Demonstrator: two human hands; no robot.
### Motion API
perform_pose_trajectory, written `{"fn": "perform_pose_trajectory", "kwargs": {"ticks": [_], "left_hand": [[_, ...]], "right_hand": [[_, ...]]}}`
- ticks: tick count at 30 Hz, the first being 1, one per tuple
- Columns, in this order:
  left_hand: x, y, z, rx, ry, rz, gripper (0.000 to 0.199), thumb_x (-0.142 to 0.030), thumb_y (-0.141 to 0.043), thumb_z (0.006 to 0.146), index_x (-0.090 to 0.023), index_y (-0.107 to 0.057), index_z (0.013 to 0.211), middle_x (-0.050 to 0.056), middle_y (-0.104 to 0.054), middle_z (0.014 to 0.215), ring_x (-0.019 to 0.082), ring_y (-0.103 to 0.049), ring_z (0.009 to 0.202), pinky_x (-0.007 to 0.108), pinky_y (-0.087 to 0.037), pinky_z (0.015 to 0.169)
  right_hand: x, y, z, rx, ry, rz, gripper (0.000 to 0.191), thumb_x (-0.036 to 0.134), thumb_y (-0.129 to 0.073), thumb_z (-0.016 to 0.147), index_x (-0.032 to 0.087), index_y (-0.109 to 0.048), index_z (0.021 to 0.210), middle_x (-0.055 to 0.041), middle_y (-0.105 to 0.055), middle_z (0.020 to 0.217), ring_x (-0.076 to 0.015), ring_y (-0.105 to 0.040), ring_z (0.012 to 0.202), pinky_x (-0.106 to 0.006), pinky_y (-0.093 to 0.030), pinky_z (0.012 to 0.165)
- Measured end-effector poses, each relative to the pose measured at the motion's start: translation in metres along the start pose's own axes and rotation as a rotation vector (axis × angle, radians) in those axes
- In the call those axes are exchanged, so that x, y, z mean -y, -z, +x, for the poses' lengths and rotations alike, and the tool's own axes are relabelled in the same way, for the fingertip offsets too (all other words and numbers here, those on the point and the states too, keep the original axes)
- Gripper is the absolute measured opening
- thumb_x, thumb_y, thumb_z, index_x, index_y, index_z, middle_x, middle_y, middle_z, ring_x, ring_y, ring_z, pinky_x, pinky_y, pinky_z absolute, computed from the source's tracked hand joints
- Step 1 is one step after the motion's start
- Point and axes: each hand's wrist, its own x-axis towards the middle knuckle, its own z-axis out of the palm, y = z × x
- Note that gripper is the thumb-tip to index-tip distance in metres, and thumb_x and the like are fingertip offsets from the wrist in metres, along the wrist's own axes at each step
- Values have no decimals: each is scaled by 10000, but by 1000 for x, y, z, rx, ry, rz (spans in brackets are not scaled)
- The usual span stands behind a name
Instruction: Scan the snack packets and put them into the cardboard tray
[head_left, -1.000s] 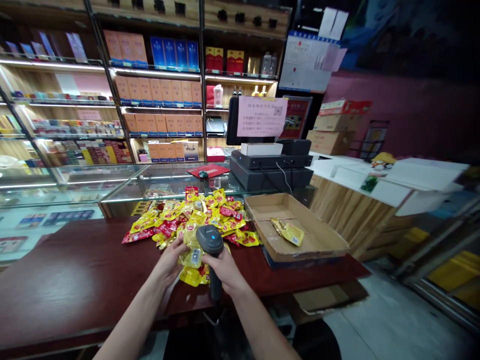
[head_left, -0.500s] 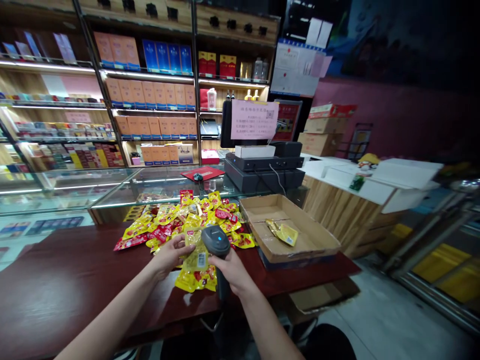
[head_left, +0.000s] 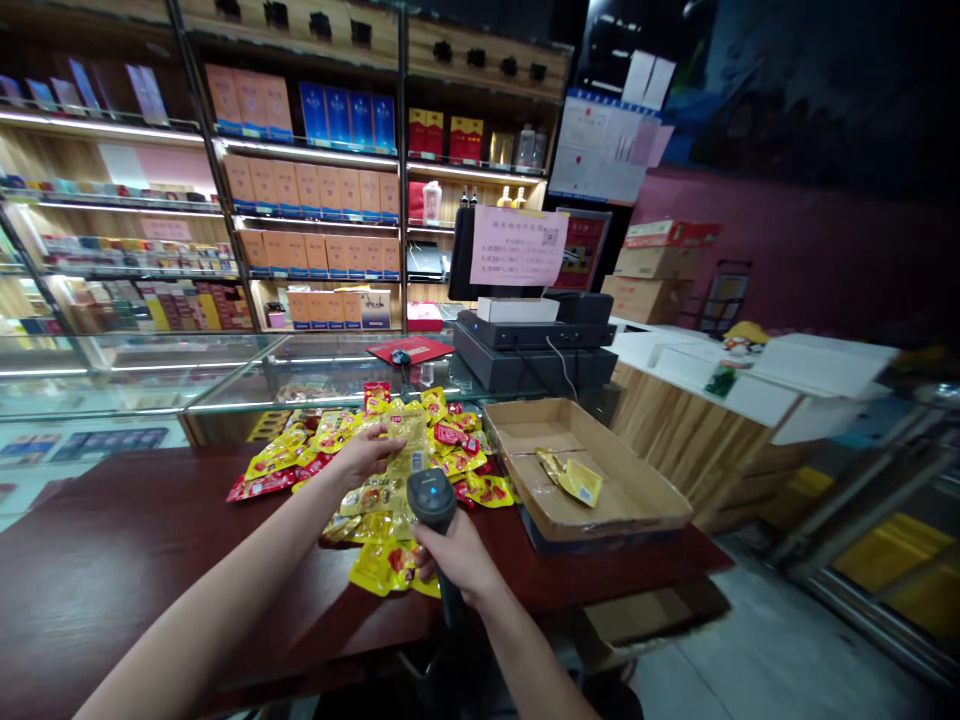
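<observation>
My left hand is closed on the edge of a yellow snack packet, held above the pile with its barcode side toward me. In my right hand is a dark barcode scanner, gripped round its handle, with a small blue light on top. The scanner head is just below the packet's barcode. Beneath and behind both hands spreads a heap of yellow and red snack packets on the dark red-brown table. Right of the heap stands a shallow cardboard box holding a few yellow packets.
Behind the table runs a glass counter with a red mouse pad and a mouse on it. A cash register with a monitor stands behind the cardboard box. Shelves of boxed goods line the back wall. White boxes sit at the right.
My left hand has moved the packet up and away over the heap. The scanner is slightly lower, below the packet. Several yellow packets nearer me are now uncovered. The view has shifted slightly.
</observation>
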Motion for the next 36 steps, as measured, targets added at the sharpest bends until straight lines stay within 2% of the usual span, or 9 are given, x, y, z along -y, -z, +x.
{"fn": "perform_pose_trajectory", "kwargs": {"ticks": [5,9,14,21,29,36], "left_hand": [[-13,-16,4,-59,16,0,473,-194,-866,455,-180,-553,810,-31,-653,706,94,-604,589,180,-399,504],[-19,-22,5,2,5,13,433,-207,-859,477,-178,-589,815,-24,-663,724,108,-617,626,189,-412,522],[-19,-19,11,19,-2,31,419,-220,-855,492,-179,-596,818,-22,-665,700,107,-606,594,206,-437,538],[-14,-17,12,56,-9,23,472,-219,-862,469,-168,-606,862,16,-690,801,141,-637,679,261,-495,631],[-9,-18,2,10,51,38,422,-171,-849,487,-175,-625,845,-3,-676,731,95,-599,604,185,-410,529],[-3,-12,8,-28,42,51,466,-202,-859,448,-181,-605,838,-17,-658,723,73,-552,555,175,-358,483]], "right_hand": [[1,0,11,-53,54,-67,189,280,-651,666,177,-530,769,68,-479,363,-112,-459,317,-221,-414,348],[0,1,15,-72,65,-75,173,280,-653,657,182,-527,724,70,-457,354,-102,-426,308,-208,-369,334],[-1,4,18,-80,66,-90,180,310,-647,664,187,-519,692,61,-461,361,-106,-425,313,-216,-361,340],[1,4,17,-90,59,-118,177,312,-651,667,180,-541,711,64,-460,368,-105,-434,323,-219,-377,358],[-3,2,18,-86,66,-155,160,310,-626,674,191,-522,698,58,-459,366,-109,-441,319,-216,-377,347],[-5,0,19,-83,49,-179,129,285,-611,665,183,-534,668,52,-467,368,-107,-442,311,-210,-374,345]]}}
